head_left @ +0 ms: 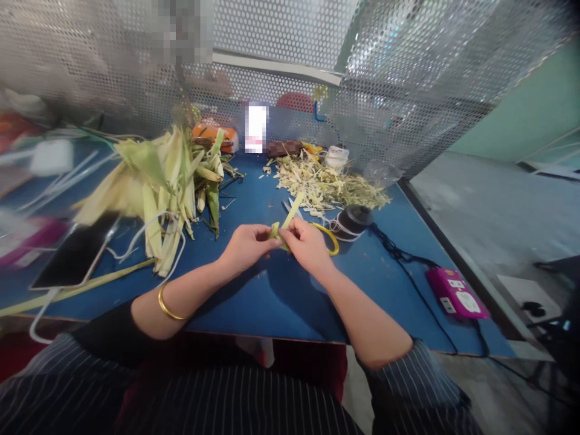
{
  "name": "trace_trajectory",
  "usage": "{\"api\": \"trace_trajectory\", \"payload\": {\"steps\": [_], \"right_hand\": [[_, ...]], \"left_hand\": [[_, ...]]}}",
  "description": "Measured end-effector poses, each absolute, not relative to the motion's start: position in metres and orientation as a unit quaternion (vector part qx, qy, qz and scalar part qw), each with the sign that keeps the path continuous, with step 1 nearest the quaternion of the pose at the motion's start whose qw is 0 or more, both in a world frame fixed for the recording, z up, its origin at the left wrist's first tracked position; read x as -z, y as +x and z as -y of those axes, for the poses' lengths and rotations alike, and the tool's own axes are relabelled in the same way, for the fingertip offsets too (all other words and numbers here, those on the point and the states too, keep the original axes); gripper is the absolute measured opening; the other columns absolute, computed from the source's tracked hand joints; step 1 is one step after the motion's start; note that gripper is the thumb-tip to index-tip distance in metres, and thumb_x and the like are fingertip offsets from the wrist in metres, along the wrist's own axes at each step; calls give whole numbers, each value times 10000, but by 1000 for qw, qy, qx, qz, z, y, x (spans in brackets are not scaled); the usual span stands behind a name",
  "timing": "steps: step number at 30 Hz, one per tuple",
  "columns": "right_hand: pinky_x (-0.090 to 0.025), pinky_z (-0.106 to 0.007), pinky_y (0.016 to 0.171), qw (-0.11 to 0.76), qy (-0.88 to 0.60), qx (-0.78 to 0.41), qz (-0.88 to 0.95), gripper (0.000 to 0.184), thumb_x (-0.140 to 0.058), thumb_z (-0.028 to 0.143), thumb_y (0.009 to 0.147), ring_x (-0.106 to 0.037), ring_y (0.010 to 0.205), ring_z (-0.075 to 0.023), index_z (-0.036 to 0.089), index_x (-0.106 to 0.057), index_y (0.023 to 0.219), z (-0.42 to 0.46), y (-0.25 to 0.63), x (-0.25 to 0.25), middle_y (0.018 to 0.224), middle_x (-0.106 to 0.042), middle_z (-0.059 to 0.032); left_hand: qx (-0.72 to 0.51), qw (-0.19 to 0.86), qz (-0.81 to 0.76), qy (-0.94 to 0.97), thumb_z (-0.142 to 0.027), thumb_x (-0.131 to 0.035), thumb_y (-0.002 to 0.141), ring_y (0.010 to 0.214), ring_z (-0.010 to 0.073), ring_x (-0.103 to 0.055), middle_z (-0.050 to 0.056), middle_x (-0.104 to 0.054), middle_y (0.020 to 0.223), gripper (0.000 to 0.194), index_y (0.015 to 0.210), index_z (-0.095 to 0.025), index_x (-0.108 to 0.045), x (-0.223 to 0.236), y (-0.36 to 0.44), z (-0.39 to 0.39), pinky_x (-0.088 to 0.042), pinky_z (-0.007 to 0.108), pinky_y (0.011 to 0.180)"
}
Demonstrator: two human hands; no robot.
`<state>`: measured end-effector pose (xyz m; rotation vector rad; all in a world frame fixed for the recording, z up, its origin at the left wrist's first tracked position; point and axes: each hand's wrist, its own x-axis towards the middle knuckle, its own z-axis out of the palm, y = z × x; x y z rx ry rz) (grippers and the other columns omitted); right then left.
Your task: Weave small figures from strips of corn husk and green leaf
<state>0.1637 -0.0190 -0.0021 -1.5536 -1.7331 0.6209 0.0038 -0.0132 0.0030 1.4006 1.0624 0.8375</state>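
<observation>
Over the middle of the blue table, my left hand and my right hand meet, each pinching a pale green strip of corn husk. The strip looks folded between my fingertips, and its free end points up and away. Part of it is hidden by my fingers. Just past my right hand lies a pair of scissors with yellow handles, partly covered by that hand. Close by on the right stands a dark spool with white thread around it.
A heap of corn husks lies at the left near a phone and white cables. Cut husk scraps are piled at the back. A purple box with black cords sits by the right edge. Perforated metal panels stand behind.
</observation>
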Motion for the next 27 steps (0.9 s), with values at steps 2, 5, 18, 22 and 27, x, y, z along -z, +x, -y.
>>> {"api": "trace_trajectory", "payload": {"steps": [2, 5, 18, 22, 27], "right_hand": [[-331, -240, 500, 363, -603, -259, 661, 264, -547, 369, 788, -440, 494, -102, 199, -449, 611, 17, 163, 5, 529, -490, 47], [-331, -241, 494, 359, -601, -273, 660, 276, -549, 408, 790, -452, 506, -105, 193, -485, 629, 15, 165, 5, 549, -519, 35], [-423, -231, 533, 277, -466, -403, 737, 208, -502, 214, 832, -540, 550, -86, 227, -667, 958, 23, 188, -27, 776, -658, 12], [-450, -230, 562, 285, -455, -502, 678, 183, -532, 215, 817, -581, 602, -89, 210, -697, 897, 23, 191, -33, 801, -679, 1], [-472, -254, 600, 330, -411, -591, 610, 152, -622, 268, 783, -599, 628, -108, 208, -693, 903, 18, 193, -24, 769, -681, -10]], "left_hand": [[-361, 560, -455, 591, -307, -687, 701, 467, 84, -501, 12, -663, 670, 243, 892, -157, -684, 0, 4, 13, -391, 222, 493], [-387, 559, -460, 571, -310, -706, 691, 451, 93, -522, 7, -661, 643, 309, 956, -174, -622, 2, 2, 10, -402, 224, 489], [-379, 610, -454, 528, -233, -725, 673, 400, 50, -420, -17, -608, 556, 250, 784, -190, -505, -8, -7, -1, -278, 195, 419], [-374, 640, -445, 502, -216, -736, 648, 427, 48, -423, -18, -595, 557, 258, 783, -185, -517, -7, -5, -2, -240, 184, 419], [-376, 663, -440, 476, -224, -755, 607, 466, 52, -455, -17, -596, 603, 286, 767, -173, -524, -7, -4, -1, -256, 177, 435]]}}
